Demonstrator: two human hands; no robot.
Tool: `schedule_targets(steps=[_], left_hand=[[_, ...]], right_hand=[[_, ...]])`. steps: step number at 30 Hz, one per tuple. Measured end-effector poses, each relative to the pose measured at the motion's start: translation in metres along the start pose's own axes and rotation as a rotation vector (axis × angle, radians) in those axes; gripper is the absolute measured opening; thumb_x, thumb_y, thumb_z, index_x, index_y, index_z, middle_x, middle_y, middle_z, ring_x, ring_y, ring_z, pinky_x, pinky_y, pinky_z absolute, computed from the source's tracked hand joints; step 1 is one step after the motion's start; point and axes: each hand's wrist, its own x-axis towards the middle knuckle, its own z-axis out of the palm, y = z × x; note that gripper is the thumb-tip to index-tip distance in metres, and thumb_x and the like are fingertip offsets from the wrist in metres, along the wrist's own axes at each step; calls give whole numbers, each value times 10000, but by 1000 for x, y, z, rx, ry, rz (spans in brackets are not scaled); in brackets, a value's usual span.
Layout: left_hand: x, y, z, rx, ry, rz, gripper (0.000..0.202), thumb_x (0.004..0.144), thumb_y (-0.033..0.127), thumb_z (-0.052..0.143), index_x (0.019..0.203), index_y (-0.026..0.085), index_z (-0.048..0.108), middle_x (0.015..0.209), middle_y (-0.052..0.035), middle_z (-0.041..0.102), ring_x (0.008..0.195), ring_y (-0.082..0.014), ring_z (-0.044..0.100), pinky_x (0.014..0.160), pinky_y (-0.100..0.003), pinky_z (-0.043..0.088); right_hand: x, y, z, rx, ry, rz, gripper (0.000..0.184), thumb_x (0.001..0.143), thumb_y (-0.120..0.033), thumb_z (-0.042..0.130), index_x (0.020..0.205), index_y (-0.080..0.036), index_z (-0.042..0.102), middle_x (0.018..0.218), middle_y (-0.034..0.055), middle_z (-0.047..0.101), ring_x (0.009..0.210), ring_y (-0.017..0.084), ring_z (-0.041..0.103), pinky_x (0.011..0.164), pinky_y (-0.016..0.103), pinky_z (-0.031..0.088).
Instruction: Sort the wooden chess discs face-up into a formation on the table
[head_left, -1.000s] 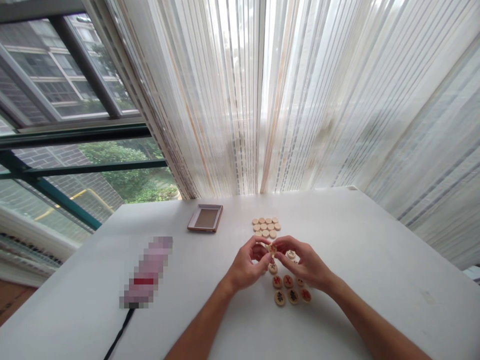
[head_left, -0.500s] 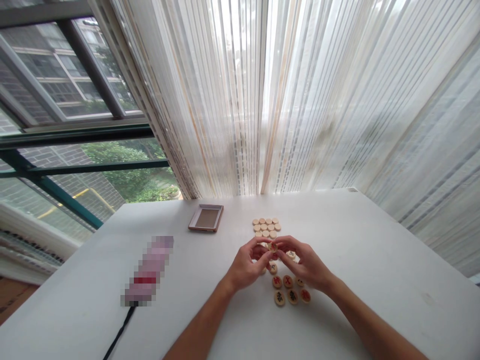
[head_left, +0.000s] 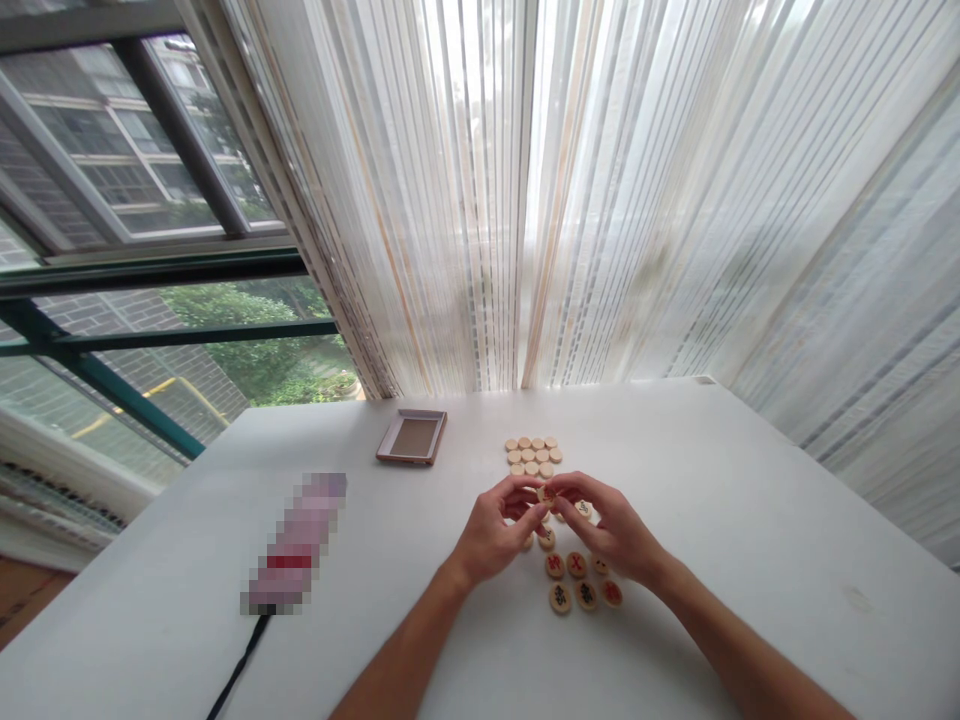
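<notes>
Between the fingertips of my left hand (head_left: 501, 525) and my right hand (head_left: 604, 515) is a round wooden Chinese chess piece (head_left: 545, 495) with a red character. Both hands are closed on it, a little above the table. Behind them lie rows of pale pieces with blank sides up (head_left: 532, 456). Nearer to me sit pieces showing red and black characters, among them a black-marked piece (head_left: 560, 598) and a red-marked piece (head_left: 576, 565). My fingers and right palm partly hide several more pieces, including one black-marked disc (head_left: 583, 509) beside my right fingers.
All of this lies on a white table (head_left: 750, 560). A shallow open box (head_left: 412, 437) stands at the back left. Left of my arm is a blurred-out pinkish object (head_left: 296, 545) with a black strap (head_left: 240, 665). Striped curtains (head_left: 517, 200) hang along the far edge.
The held chess piece has turned slightly between my fingers. Both hands stay in nearly the same place, and the pieces on the table look unmoved.
</notes>
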Motion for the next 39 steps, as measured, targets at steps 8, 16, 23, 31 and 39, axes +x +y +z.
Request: schedule_targets(steps=[8,16,23,31,39], left_hand=[[-1,5,-1,21,-4,-12,389,870,417,689,1156,157,639,928,-98,761,695,-186,723,681,-298,579],[-3,4,0,82,-15,-4,362,880,405,681,1142,157,651,947,-111,773,756,-226,750,703,-317,586],[-6,3,3,157,-68,59,320,909,374,649,1153,168,641,923,-97,774,736,-214,751,681,-305,589],[-6,0,4,169,-87,90,261,917,333,638,1133,186,638,898,-67,764,740,-202,748,689,-303,594],[-5,2,3,146,-73,78,282,908,315,649,1156,182,631,959,-82,758,780,-208,746,713,-315,601]], right_hand=[[-3,4,1,-90,20,-61,190,987,-300,493,1152,-251,573,1022,63,692,908,202,683,825,333,568],[-5,7,1,-185,7,-39,116,969,-326,541,1018,-237,598,866,34,670,767,172,647,699,275,552],[-4,9,0,-213,67,-52,112,922,-329,619,896,-220,606,760,17,668,682,150,634,552,218,512],[-4,12,3,-224,129,-65,174,919,-350,631,818,-209,616,704,-2,660,632,137,624,562,219,497],[-4,18,2,-213,109,-75,95,974,-291,538,960,-225,606,807,8,688,703,145,649,667,244,514]])
